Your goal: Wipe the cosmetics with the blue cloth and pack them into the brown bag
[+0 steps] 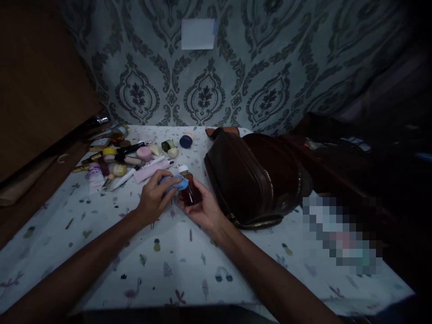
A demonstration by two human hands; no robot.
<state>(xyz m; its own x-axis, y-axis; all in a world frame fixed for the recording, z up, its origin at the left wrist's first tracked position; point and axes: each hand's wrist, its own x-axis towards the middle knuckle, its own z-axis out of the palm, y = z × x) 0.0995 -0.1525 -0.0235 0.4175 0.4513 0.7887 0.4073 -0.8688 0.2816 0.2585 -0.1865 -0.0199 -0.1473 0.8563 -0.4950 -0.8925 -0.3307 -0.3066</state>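
**A:** What does the left hand (153, 195) hold?

**B:** Its fingers are curled round a blue cloth (175, 182) and press it against the small brown bottle (189, 190).

**A:** And the right hand (202, 209)?

**B:** It is cupped under that bottle, with the fingers closed on its lower half. The white cap points away from the person. The bottle sits between both hands, just above the printed tablecloth (168, 261).

**A:** What lies around them?

**B:** A brown zipped bag (253, 180) lies just right of the hands. To the left is a scatter of cosmetics. A pink tube (151, 170) lies near the left knuckles, and a pink round jar (144, 153) and a blue-lidded jar (186, 140) sit farther back.
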